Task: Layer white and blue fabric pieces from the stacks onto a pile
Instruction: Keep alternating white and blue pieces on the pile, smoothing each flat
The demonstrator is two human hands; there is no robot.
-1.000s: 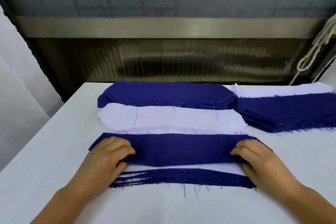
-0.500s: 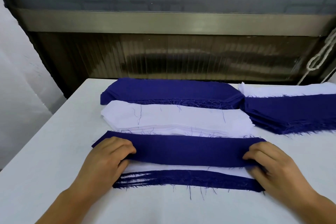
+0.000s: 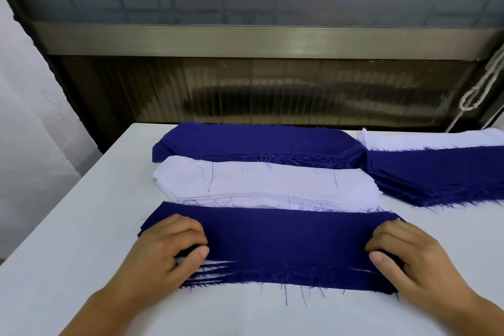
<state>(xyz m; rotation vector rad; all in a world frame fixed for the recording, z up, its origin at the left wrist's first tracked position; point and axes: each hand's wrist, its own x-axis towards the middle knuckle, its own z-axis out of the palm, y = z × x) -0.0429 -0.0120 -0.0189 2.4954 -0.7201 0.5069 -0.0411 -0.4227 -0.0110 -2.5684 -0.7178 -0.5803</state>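
Observation:
A long blue fabric piece [image 3: 283, 240] lies on top of the layered pile [image 3: 286, 278] at the near edge of the white table; blue frayed edges and a sliver of white show beneath it. My left hand [image 3: 166, 251] pinches its left end, thumb and curled fingers on the cloth. My right hand [image 3: 409, 256] pinches its right end the same way. Behind the pile lies a white stack [image 3: 261, 185], and behind that a blue stack [image 3: 259, 144].
A second blue stack [image 3: 436, 174] over white pieces [image 3: 431, 140] sits at the right rear. The white table [image 3: 68, 254] ends at a dark wall panel [image 3: 272, 90] behind. A knotted white cord [image 3: 480, 87] hangs at upper right.
The blue piece has been drawn nearer, now covering most of the pile's white layer. Both hands stayed at its ends and came slightly toward me.

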